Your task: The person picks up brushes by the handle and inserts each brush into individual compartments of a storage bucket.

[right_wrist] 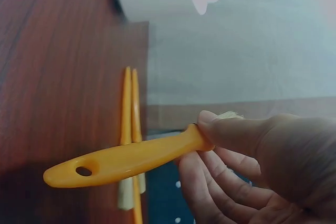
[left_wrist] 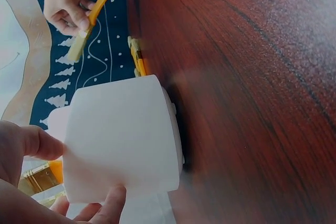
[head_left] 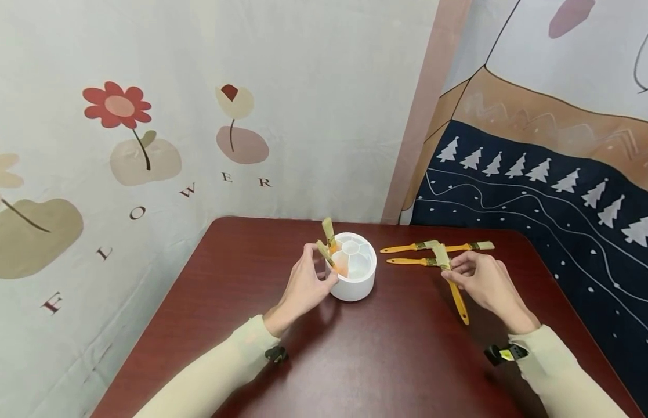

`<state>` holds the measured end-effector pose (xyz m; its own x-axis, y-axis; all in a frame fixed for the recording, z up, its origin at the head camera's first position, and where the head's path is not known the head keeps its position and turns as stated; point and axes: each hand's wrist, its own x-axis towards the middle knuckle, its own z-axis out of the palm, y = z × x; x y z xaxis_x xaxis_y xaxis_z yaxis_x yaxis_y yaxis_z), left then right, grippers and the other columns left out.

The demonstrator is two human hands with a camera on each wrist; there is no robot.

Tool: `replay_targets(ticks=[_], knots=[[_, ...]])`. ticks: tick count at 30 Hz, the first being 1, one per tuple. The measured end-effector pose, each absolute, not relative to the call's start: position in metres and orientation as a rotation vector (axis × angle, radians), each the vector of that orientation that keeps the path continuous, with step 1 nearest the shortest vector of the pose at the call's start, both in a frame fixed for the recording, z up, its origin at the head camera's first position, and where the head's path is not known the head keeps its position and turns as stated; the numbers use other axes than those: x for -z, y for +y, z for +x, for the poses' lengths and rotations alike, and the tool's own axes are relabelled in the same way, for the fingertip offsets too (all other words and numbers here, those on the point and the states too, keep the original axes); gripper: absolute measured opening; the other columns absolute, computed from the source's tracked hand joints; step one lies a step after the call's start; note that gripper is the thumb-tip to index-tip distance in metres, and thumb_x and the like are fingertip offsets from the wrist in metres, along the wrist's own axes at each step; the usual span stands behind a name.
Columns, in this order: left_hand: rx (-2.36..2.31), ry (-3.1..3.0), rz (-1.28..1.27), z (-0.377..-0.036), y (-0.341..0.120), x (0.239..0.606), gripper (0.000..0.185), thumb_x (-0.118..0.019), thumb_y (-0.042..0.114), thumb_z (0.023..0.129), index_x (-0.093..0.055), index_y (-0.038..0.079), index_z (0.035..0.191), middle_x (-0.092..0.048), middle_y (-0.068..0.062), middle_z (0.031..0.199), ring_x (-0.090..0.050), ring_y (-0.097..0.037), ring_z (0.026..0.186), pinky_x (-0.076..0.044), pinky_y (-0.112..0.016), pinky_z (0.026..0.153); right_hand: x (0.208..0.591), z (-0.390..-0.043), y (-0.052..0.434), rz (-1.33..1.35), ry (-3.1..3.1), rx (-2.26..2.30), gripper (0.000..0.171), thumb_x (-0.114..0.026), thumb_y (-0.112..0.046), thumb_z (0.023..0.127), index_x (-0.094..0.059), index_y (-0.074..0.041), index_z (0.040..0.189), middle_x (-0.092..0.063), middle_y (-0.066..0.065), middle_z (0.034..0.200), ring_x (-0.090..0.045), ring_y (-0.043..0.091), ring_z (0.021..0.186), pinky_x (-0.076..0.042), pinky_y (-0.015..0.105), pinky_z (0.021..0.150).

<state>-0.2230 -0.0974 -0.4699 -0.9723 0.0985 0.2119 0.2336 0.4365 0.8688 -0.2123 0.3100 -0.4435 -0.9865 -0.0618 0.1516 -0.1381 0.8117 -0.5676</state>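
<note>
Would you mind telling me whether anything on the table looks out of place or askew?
Nothing stands out. The white round divided holder stands upright with two yellow-handled brushes in it, steadied by the left hand. The right hand holds a third brush; two more lie side by side behind.

left hand [left_wrist: 21,177] grips white cup [left_wrist: 123,137] | table [left_wrist: 252,77] beneath

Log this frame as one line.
left hand: holds white holder | right hand: grips paintbrush | table: two paintbrushes
</note>
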Motion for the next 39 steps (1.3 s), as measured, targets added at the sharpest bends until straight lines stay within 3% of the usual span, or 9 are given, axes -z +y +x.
replay_targets(ticks=[17,39], knots=[[1.605,-2.553,-0.304,-0.225,-0.098,0.466,0.065,-0.084,0.009,0.094,-0.049,0.003,0.148,-0.067,-0.024,0.15,-0.071,-0.037,0.142,-0.069,-0.052,0.109,0.419,-0.21,0.27,0.323,-2.693,-0.952,0.031,-0.097,-0.018,0.098,-0.081,-0.005,0.121,-0.087,0.018,0.114,-0.087,0.033,0.096,-0.058,0.01,0.078],[1.604,-2.565,-0.34,-0.224,-0.096,0.468,0.064,-0.083,0.007,0.095,-0.049,0.003,0.148,-0.067,-0.024,0.156,-0.07,-0.036,0.15,-0.068,-0.051,0.111,0.412,-0.212,0.219,0.489,-2.574,-1.142,0.026,-0.096,-0.015,0.098,-0.081,-0.011,0.119,-0.088,0.009,0.111,-0.084,0.022,0.09,-0.061,0.012,0.082]])
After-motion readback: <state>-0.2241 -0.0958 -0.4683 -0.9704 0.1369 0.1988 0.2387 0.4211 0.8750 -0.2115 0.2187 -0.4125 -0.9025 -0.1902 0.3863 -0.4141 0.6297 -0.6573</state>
